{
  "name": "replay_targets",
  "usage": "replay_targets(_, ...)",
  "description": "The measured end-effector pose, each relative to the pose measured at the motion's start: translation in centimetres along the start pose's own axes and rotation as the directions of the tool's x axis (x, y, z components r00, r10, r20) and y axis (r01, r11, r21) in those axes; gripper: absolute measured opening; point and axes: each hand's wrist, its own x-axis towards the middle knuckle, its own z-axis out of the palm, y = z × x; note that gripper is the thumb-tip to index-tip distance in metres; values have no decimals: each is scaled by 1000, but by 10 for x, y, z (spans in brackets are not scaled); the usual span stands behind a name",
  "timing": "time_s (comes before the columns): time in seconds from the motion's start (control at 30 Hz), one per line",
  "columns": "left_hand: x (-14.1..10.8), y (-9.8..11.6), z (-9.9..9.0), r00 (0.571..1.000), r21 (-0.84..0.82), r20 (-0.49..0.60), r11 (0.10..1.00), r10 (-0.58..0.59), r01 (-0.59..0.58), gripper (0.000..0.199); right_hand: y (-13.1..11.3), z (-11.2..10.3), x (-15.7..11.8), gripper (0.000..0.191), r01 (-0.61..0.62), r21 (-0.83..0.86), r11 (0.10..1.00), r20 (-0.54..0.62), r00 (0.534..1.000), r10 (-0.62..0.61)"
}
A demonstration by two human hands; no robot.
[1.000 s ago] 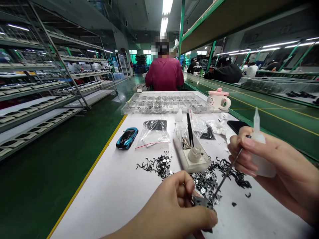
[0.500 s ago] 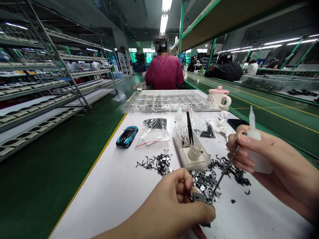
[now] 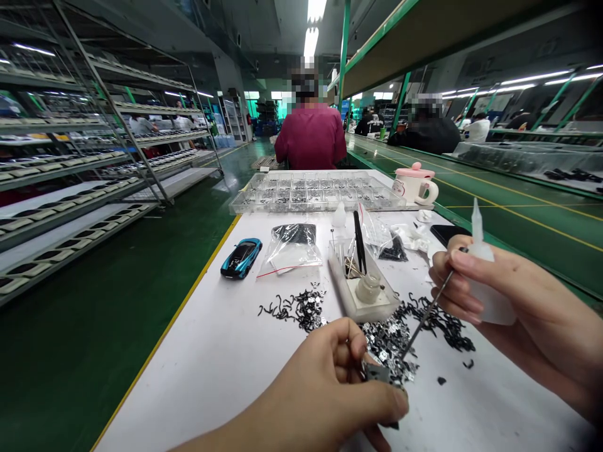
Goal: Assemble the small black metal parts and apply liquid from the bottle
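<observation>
left hand (image 3: 330, 383) pinches a small plate (image 3: 378, 373) over the counter (image 3: 211, 345), just this side of the loose metal pieces (image 3: 382, 344); best to make that pinch firm while the right hand (image 3: 504, 270), gripping a thin rod (image 3: 428, 314) and a translucent nozzle bottle (image 3: 494, 306) together, steers lightly, nozzle up. plate looks dull dark grey, partly hidden by the grip; rod tip near its edge, contact unclear
</observation>
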Motion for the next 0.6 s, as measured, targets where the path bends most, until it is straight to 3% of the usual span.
replay_targets(0.6, -2, -2, 1, 1000, -33, 10, 999, 0, 1, 43, 1, -1, 1, 28, 18, 6, 1000, -20, 1000, -18)
